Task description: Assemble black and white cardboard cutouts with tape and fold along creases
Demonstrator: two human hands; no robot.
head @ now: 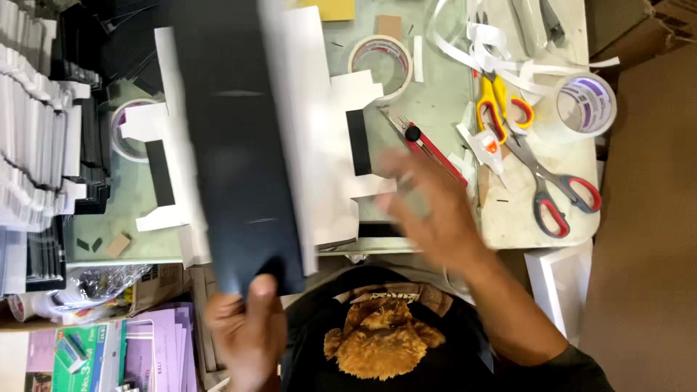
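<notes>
My left hand point(247, 327) grips the near end of a long dark navy folded card piece point(236, 145), thumb on top, holding it over a white die-cut cardboard sheet point(327, 131) that lies on the green cutting mat point(428, 101). My right hand point(428, 207) is blurred, fingers spread, hovering over the sheet's right edge near a red utility knife point(425, 145). It holds nothing.
Tape rolls point(382, 62) point(587, 104) point(127, 131), yellow-handled scissors point(501, 101) and red-handled scissors point(559, 196) lie on the table. Stacks of white and black folded cards point(43, 131) stand at the left. Purple paper and a green box point(94, 356) sit lower left.
</notes>
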